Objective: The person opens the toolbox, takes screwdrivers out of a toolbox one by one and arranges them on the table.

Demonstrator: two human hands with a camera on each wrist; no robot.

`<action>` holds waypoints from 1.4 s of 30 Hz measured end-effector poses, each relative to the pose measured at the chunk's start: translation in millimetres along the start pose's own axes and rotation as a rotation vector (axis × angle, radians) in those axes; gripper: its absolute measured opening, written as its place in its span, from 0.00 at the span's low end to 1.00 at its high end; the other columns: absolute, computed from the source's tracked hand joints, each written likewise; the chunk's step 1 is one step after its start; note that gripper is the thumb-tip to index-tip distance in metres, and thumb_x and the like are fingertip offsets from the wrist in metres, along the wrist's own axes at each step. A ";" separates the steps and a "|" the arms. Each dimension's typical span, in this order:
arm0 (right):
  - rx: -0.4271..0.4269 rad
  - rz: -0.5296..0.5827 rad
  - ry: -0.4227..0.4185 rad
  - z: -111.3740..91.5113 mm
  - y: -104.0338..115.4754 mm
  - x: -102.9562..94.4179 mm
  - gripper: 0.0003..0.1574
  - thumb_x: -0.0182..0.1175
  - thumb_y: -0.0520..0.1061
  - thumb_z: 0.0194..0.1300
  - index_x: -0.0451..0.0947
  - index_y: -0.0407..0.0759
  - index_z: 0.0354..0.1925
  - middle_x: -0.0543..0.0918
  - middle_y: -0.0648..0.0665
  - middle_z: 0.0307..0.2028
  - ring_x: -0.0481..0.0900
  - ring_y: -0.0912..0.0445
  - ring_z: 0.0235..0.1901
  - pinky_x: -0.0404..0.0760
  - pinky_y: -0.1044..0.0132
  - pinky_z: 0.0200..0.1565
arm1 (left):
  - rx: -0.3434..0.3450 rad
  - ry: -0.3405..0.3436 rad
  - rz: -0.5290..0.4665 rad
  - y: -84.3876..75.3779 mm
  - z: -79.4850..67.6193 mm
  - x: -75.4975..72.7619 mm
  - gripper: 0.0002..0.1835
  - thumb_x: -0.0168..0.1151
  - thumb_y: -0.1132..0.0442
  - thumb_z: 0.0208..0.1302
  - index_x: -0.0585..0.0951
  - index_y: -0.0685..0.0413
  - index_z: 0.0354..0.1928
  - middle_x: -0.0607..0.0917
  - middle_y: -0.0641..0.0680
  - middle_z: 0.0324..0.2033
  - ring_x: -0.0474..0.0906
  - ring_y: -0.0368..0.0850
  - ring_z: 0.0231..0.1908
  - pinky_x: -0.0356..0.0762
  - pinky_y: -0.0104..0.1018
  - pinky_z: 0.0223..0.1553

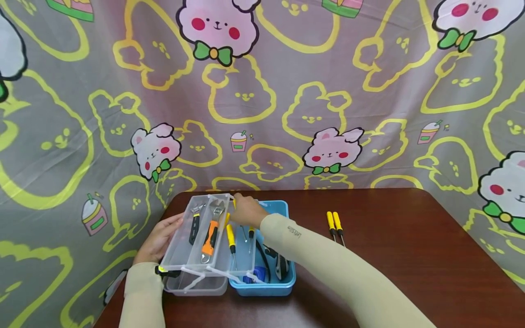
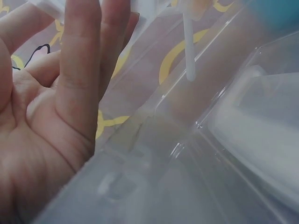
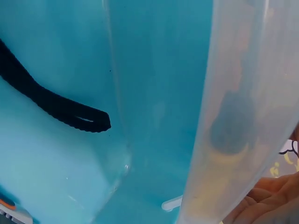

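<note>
In the head view my left hand (image 1: 159,238) lies against the left side of a clear plastic tray (image 1: 179,248), its fingers (image 2: 80,60) fairly straight. My right hand (image 1: 248,211) is bent down at the tray's far right end, pinching what looks like a yellow-handled screwdriver (image 1: 235,203), mostly hidden by the fingers. Inside the tray lie an adjustable wrench (image 1: 196,223) with a black handle, another wrench (image 1: 210,237) with an orange-and-black handle, and a yellow-and-black screwdriver (image 1: 231,237). The tray spreads on white hinge arms (image 1: 194,272) above a clear box base.
A blue bin (image 1: 283,290) stands under the tray's right side, holding a black strap (image 3: 56,102), a blue item (image 1: 258,274) and a dark tool (image 1: 281,267). Two yellow-handled screwdrivers (image 1: 334,223) lie on the brown table (image 1: 393,241) at right. Patterned cloth (image 1: 262,100) hangs behind.
</note>
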State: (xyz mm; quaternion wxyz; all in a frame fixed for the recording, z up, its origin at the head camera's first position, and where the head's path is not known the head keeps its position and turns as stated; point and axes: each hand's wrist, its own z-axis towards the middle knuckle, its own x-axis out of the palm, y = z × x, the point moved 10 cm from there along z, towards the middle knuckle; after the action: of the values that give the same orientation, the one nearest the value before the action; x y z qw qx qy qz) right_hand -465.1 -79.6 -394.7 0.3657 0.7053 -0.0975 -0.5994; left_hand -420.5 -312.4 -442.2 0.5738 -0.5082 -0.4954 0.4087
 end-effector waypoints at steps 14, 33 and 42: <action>0.001 0.064 -0.044 -0.7 -1.1 -7.2 0.41 0.66 0.46 0.61 0.63 0.46 0.69 0.82 0.47 0.36 0.77 0.55 0.22 0.77 0.64 0.25 | 0.009 0.036 -0.051 -1.1 0.4 3.5 0.18 0.49 0.62 0.76 0.78 0.53 0.62 0.86 0.48 0.43 0.83 0.42 0.39 0.82 0.36 0.37; -0.037 0.203 -0.068 0.3 -5.5 -13.7 0.31 0.59 0.46 0.69 0.65 0.46 0.68 0.79 0.44 0.48 0.78 0.54 0.26 0.79 0.63 0.26 | -0.018 0.004 0.010 -0.5 1.1 0.3 0.20 0.53 0.57 0.74 0.75 0.54 0.64 0.86 0.49 0.45 0.83 0.44 0.42 0.82 0.40 0.41; -0.037 0.274 -0.073 -3.8 -6.9 -18.6 0.29 0.58 0.46 0.70 0.66 0.45 0.67 0.78 0.44 0.51 0.79 0.55 0.34 0.81 0.64 0.33 | 0.001 0.021 -0.021 -1.9 0.0 3.3 0.18 0.51 0.60 0.75 0.77 0.53 0.63 0.86 0.48 0.44 0.83 0.42 0.41 0.82 0.37 0.39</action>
State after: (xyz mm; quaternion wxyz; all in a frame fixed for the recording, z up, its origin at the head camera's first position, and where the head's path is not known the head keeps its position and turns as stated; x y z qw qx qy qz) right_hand -468.7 -62.5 -384.6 0.4531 0.6562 -0.1949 -0.5711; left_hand -420.0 -309.5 -439.8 0.5836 -0.5070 -0.4943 0.3976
